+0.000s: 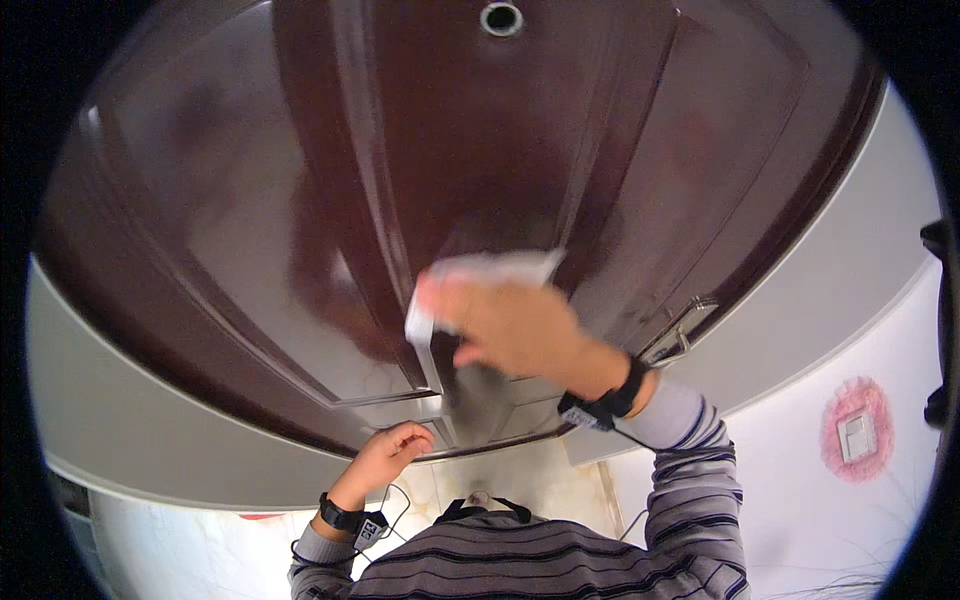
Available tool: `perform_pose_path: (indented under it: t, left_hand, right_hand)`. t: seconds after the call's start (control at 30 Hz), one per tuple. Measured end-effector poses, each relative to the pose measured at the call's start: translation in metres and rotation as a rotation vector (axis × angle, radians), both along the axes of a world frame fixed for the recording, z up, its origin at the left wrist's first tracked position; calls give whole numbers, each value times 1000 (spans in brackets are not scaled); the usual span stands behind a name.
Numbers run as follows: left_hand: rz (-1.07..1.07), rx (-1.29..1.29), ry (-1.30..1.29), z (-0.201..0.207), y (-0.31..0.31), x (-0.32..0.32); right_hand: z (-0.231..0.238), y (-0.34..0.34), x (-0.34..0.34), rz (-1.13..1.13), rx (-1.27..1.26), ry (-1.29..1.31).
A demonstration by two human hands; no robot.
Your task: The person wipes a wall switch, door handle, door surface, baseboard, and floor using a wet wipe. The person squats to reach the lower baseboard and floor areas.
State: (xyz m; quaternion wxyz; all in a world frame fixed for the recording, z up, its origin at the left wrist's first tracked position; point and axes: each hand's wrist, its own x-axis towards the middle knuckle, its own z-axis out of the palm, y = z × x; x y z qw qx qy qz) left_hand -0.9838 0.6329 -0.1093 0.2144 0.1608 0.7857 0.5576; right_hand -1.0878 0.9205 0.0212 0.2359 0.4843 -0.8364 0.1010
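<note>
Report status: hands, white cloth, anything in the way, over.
Right hand gripping white cloth, motion-blurred, before dark red door. Left hand empty, fingers loosely curled. Door handle near right wrist; no obstruction visible at cloth.

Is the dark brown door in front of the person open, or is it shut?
It looks shut: the door meets the grey frame along both sides, and no gap is visible there.
</note>
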Motion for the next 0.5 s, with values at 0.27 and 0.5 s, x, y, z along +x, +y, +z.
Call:
perform_pose_path:
  t: [0.27, 0.5]
  left_hand:
    - [208, -39, -4, -10, -9, 82]
    - [348, -12, -10, -6, 8, 140]
  right_hand:
    - [-113, -1, 10, 151, 399, -316]
    - [53, -13, -5, -68, -37, 413]
